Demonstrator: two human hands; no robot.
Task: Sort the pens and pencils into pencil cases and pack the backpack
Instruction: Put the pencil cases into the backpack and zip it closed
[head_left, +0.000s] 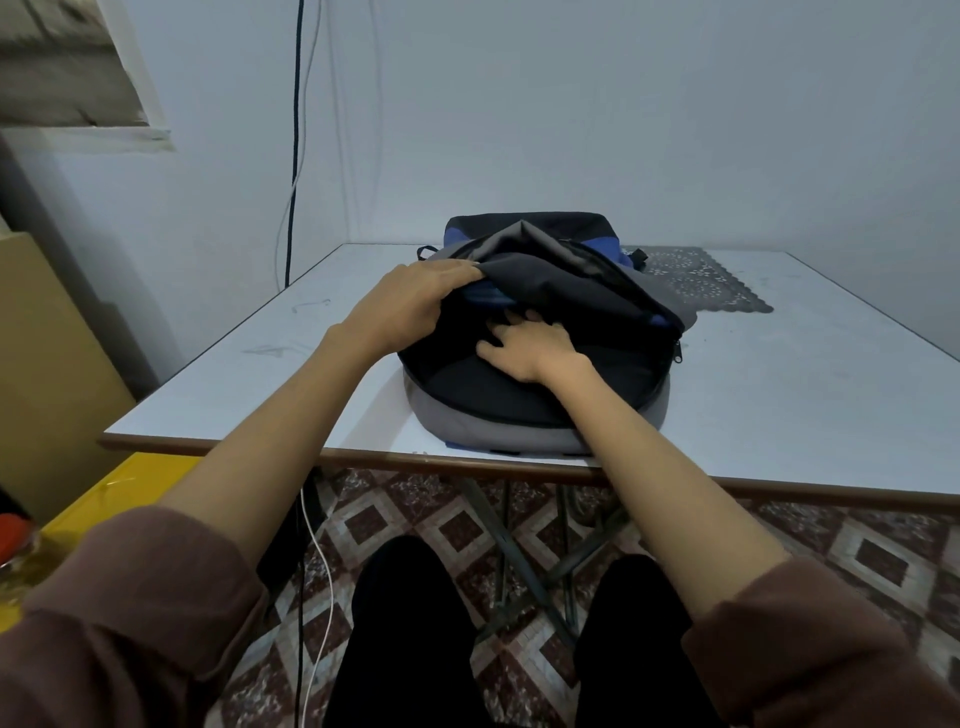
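Backpack place: the backpack (493, 431) lies flat on the table (779, 395), at the middle of the near edge, its grey rim just inside that edge.
Long axis: runs from the near edge toward the far edge; the rounded, unzipped end points at the person.
Opening: the top flap (561, 286) is raised in a peak, and the mouth gapes toward the near edge.
Zip: a zip pull (677, 354) hangs at the right end of the opening.
Left hand: the left hand (410, 306) clenches the left edge of the flap and holds it up.
Right hand: the right hand (530, 348) lies palm down inside the mouth with its fingertips hidden under the flap; I cannot tell whether it grasps anything.
Contents: black lining and a blue strip under the flap; the rest is hidden.
Room: white tabletop shows to the left and right of the backpack.
Far side: a dark lace mat (706, 283) lies behind the backpack, toward the far right corner.
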